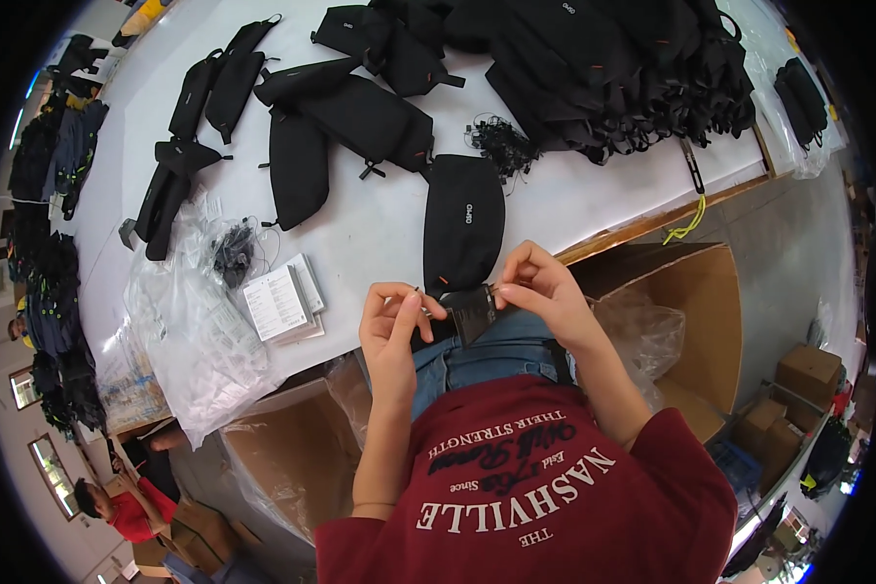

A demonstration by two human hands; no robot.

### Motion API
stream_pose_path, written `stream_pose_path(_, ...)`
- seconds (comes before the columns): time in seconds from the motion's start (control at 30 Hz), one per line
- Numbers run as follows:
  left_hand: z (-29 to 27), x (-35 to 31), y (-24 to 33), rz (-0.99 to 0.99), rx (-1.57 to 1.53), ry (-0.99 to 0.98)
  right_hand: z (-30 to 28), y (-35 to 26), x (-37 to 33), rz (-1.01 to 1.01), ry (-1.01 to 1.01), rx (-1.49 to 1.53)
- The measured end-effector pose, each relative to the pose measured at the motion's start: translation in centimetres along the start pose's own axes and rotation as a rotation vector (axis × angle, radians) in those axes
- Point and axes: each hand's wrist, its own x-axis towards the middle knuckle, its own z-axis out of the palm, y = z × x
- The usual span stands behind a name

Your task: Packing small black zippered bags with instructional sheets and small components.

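Observation:
A black fabric pouch (464, 219) with a small orange tab lies at the table's front edge, its near end toward me. Just below that end hangs a dark, flat rectangular tag (473, 315), between my two hands. My right hand (540, 290) pinches at the tag's upper right corner with thumb and forefinger. On the other side my left hand (396, 313) is closed in a pinch, its fingertips close to the tag's left edge. A tiny dark bit shows at the left fingertips; what it is I cannot make out.
Many black pouches (613, 78) are heaped at the back right, beside a tangle of black cords (503, 146). More pouches (346, 112) lie left. A clear plastic bag (190, 321) and printed white cards (280, 300) sit near left. Cardboard boxes (711, 331) stand below the edge.

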Motion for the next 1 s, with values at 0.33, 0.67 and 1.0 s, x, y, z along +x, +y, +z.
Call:
stream_pose_path(0.33, 1.0, -1.3, 0.9, -0.026, 0.128, -0.230, 1.7, -0.9, 0.0, 0.043, -0.030, 0.035)
stream_pose_path(0.67, 1.4, -1.3, -0.1, 0.144, 0.360, -0.190, 2.4, 0.1, -0.2, 0.036, 0.034, -0.043)
stream_pose_path(1.0, 1.5, -1.4, -0.5, 0.249, 0.500, -0.109, 2.9, 0.2, -0.1, 0.035, 0.027, -0.106)
